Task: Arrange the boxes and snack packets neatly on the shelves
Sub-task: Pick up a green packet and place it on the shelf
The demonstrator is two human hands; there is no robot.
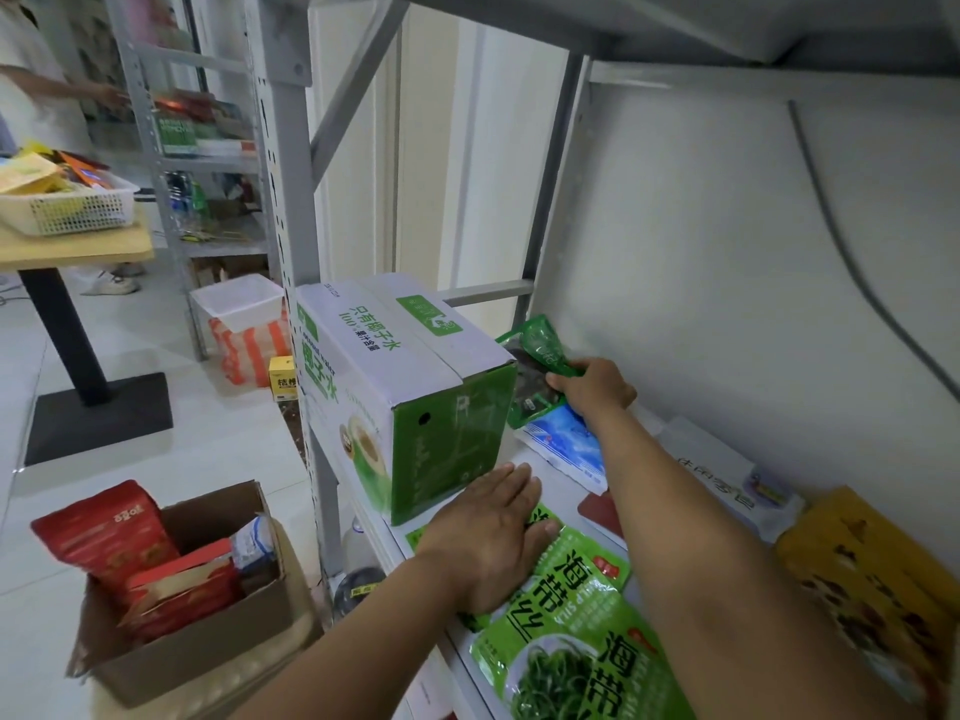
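A white and green coconut-water box [410,392] stands at the left end of the shelf [550,462]. Behind it my right hand [595,389] grips a dark green snack packet [537,361], held upright against the box's far side. A blue and white packet [569,446] lies flat under that hand. My left hand [488,532] presses flat on a bright green seaweed packet [566,631] near the shelf's front edge, just in front of the box. A yellow packet [872,579] lies at the right, and a white packet [722,475] lies by the wall.
On the floor to the left sits an open cardboard box [208,615] with red packets [111,532] inside. A white bin [241,304], a small yellow carton [282,379] and a table [72,246] with a white basket [62,205] stand beyond. Another person [47,96] works at a far rack.
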